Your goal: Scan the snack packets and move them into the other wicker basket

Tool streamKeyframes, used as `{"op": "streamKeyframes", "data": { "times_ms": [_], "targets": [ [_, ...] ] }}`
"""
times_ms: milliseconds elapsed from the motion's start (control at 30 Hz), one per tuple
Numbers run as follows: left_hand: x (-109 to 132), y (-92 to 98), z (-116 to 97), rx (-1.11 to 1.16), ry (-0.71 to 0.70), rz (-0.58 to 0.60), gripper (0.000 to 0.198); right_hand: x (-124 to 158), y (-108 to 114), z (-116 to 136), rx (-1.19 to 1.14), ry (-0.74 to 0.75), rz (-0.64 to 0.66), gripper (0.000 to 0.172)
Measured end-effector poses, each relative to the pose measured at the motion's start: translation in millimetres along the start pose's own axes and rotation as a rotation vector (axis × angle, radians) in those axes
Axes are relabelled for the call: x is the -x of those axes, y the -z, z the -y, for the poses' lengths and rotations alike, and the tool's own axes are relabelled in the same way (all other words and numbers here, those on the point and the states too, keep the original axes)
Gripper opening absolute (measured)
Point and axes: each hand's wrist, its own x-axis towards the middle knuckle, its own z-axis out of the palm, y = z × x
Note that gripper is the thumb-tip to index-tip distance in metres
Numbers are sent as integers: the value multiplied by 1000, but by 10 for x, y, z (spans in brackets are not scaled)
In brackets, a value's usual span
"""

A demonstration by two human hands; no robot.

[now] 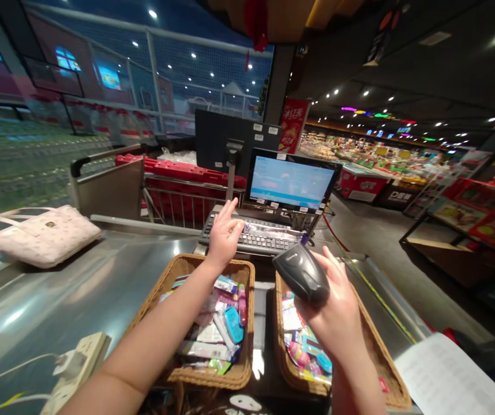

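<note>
My left hand [224,233] is over the left part of a black keyboard [269,242], fingers stretched out and nothing in them; whether a fingertip presses a key I cannot tell. A shiny clear-wrapped packet [276,231] lies across the keyboard. In my right hand [336,300] is a black barcode scanner [303,274], held above a wicker basket [383,357] of small colourful packaged goods. Below my left forearm stands another wicker basket [250,323], filled with wrapped items, among them a blue case [233,324] and a pink tube [242,304].
A lit screen [291,183] stands behind the keyboard, with a second monitor [217,138] seen from its back. On the metal counter [122,259] lie a pale handbag [44,233] and a power strip [87,357] with cables. Paper sheets [450,374] are at the right.
</note>
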Motion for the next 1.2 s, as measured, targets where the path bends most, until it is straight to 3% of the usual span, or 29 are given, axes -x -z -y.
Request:
{"op": "streamKeyframes", "data": {
  "times_ms": [533,833,967,1200],
  "targets": [
    [90,419,309,-34,77,-2,29,35,-283,340,-72,10,117,47],
    [191,674,385,-101,116,25,29,45,-338,532,-75,-7,126,37],
    [371,872,543,-196,183,125,28,67,-412,551,-95,-21,155,36],
    [935,1349,908,-280,372,466,34,75,-607,652,-157,-16,201,39]
  ]
}}
